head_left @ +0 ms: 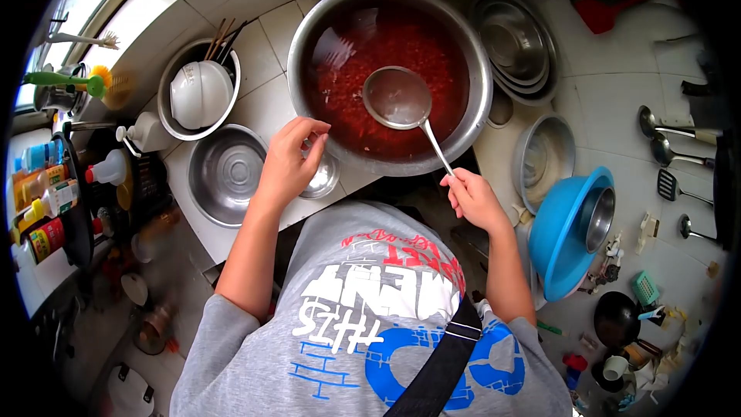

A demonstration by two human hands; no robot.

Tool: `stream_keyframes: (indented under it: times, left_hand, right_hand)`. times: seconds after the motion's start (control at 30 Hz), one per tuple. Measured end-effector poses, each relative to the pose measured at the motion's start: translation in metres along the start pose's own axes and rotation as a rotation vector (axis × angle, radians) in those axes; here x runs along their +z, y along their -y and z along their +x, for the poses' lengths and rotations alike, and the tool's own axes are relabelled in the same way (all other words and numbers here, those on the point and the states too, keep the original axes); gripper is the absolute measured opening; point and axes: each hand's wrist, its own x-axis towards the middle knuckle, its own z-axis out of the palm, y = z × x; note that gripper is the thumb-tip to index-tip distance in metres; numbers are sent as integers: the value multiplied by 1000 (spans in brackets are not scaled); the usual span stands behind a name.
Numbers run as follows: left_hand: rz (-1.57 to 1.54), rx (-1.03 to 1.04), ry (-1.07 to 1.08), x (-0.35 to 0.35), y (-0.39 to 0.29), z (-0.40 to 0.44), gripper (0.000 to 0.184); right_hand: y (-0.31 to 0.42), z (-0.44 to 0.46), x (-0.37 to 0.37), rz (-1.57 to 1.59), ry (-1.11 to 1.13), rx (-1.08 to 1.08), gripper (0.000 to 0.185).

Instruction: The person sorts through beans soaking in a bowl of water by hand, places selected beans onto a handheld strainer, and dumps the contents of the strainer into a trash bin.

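A large metal basin point(297, 62) holds dark red liquid with many small red pieces in it. My right hand point(472, 199) is closed around the handle end of a round metal skimmer point(397, 99), at the basin's near right side. The skimmer's bowl lies over the red liquid, and its handle crosses the near rim. At the basin's left edge is my left hand point(296, 156), fingers loosely bent and thumb apart, with nothing visible in it. Partly hidden below that hand sits a small metal bowl point(324, 177).
On the left stand a metal bowl point(226, 176) and a pot point(164, 100) with white bowls point(202, 95) and chopsticks. Stacked metal basins point(517, 46), another metal basin point(544, 162) and a blue basin point(559, 247) are on the right. Utensils such as a ladle point(648, 120) hang far right.
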Motion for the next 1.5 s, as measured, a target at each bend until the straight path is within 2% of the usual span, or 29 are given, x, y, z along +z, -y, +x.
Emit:
stream_keyframes:
  times: [0.13, 0.17, 0.27, 0.37, 0.47, 0.57, 0.7, 0.87, 1.07, 1.17, 1.33, 1.5]
  left_hand:
    - [30, -1, -3, 3, -5, 2, 13]
    - [39, 1, -7, 3, -7, 2, 13]
    - [48, 6, -28, 5, -9, 2, 13]
    - [44, -32, -39, 7, -10, 2, 12]
    - [46, -34, -66, 9, -10, 3, 11]
    - [43, -27, -95, 11, -9, 5, 12]
    - [42, -36, -87, 15, -12, 8, 12]
    - [29, 5, -6, 26, -14, 20, 13]
    - [-15, 76, 135, 43, -21, 38, 13]
    - [-27, 123, 201, 55, -28, 46, 14]
    - [-4, 227, 273, 72, -49, 55, 14]
    - [7, 273, 312, 94, -73, 51, 13]
  right_hand:
    - [8, -6, 1, -337, -25, -194, 23]
    - [13, -8, 1, -356, 11, -165, 22]
    - [19, -10, 0, -297, 85, -141, 24]
    - [14, -7, -8, -68, 268, 37, 26]
    - [9, -6, -16, 202, 370, 97, 28]
    - [10, -9, -22, 306, 368, 124, 28]
    - [8, -24, -27, 341, 250, 73, 30]
    - [-36, -61, -17, 478, -6, -44, 34]
    - [-120, -129, 33, 384, -502, -148, 39]
    - [-148, -136, 62, 351, -676, -24, 37]
    - [-174, -141, 91, 281, -878, 19, 37]
    - [-189, -142, 86, 385, -823, 22, 38]
